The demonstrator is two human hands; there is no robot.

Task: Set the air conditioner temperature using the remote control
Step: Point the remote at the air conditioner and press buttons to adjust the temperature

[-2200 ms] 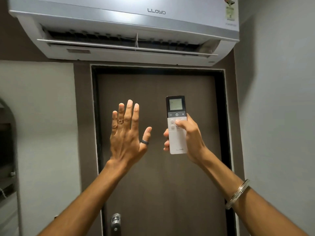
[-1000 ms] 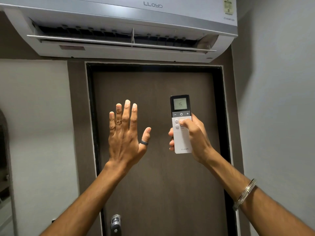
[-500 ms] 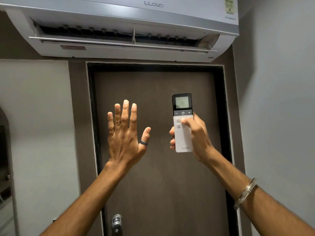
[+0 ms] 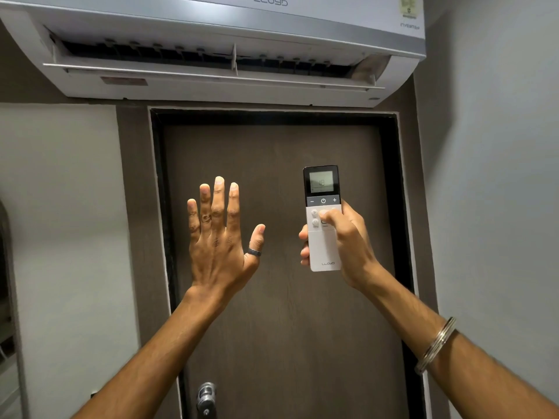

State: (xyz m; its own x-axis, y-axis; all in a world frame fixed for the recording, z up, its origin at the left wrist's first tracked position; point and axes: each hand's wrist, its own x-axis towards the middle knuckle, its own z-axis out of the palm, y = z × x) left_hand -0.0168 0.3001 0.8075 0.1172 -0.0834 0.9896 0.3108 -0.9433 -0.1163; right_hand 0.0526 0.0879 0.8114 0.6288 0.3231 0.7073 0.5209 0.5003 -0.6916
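Note:
A white wall air conditioner (image 4: 211, 31) hangs across the top with its louver flap open. My right hand (image 4: 348, 243) holds a slim white remote control (image 4: 323, 249) upright, pointed up at the unit. Its dark top section carries a lit screen that reads about 18, above a minus, power and plus row. The thumb rests on the round buttons below that row. My left hand (image 4: 220, 237) is raised flat to the left of the remote, palm away from me, fingers together and thumb apart, holding nothing.
A dark brown door (image 4: 272, 328) in a black frame fills the middle, with a metal handle (image 4: 206, 394) near the bottom edge. Grey walls stand on both sides, the right one (image 4: 499, 176) close to my right arm.
The remote's screen reading has changed from about 15 or 16 to about 18. Both hands have stayed almost still, with the thumb staying on the buttons.

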